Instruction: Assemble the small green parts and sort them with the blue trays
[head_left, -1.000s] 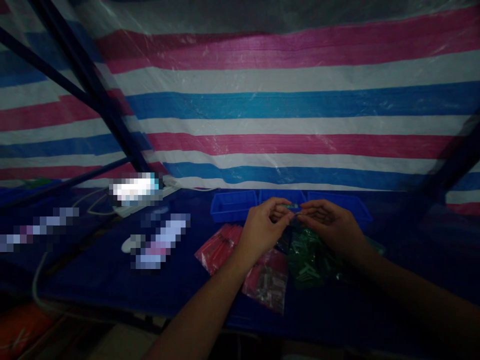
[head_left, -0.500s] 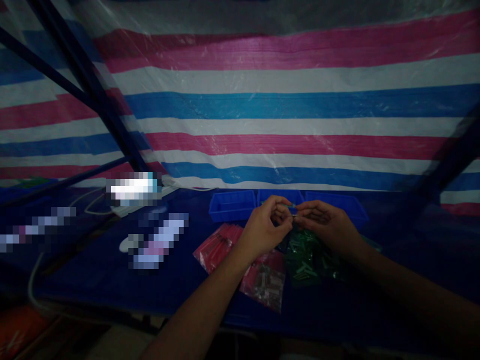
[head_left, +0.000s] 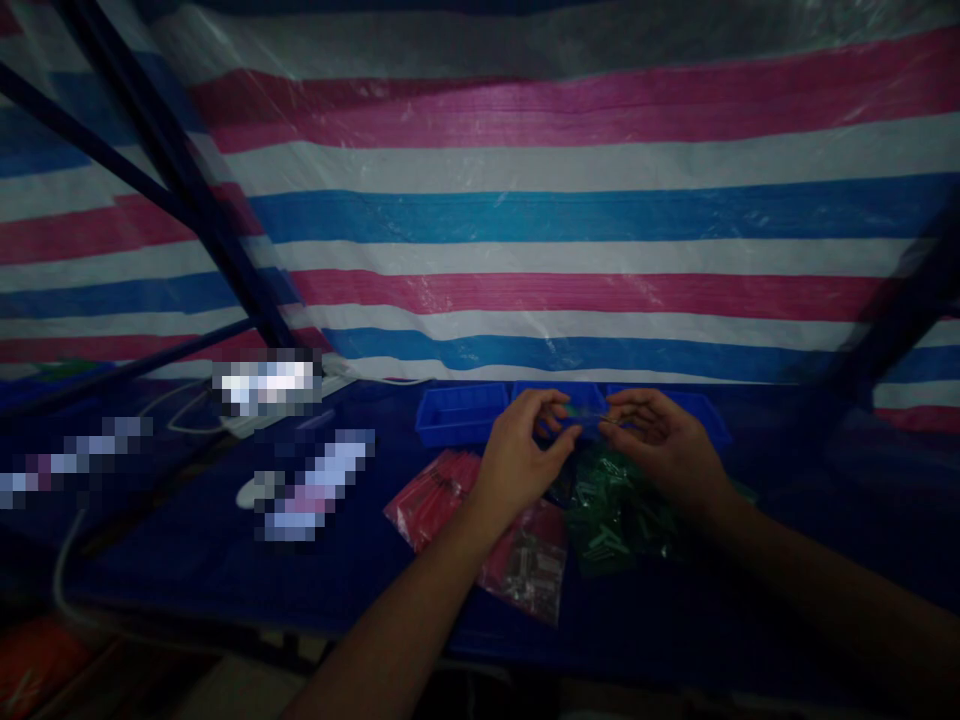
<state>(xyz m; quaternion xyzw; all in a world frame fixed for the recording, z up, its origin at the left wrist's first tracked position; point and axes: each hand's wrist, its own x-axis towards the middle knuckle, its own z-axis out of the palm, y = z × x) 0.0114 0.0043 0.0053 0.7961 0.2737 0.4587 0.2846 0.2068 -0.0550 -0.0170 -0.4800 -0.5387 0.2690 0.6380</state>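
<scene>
My left hand is raised over the table, its thumb parted from its curled fingers. Across from it, my right hand pinches a small thin piece between thumb and fingertips. That piece is smeared and greenish toward its left end, so its kind does not show. It spans part of the gap between the hands; whether the left fingertips touch it, I cannot make out. Below my right hand lies a clear bag of green stick-like parts. Clear bags of red parts and greyish parts lie beneath my left wrist.
Three blue bins line the back of the dark blue table. A power strip with cables, a whitish rounded object and pixelated patches are on the left. Behind hangs a striped plastic sheet, with dark metal posts at the sides.
My hands have drawn slightly apart. My left thumb and fingers have parted, and the thin piece now shows in the wider gap, blurred by motion.
</scene>
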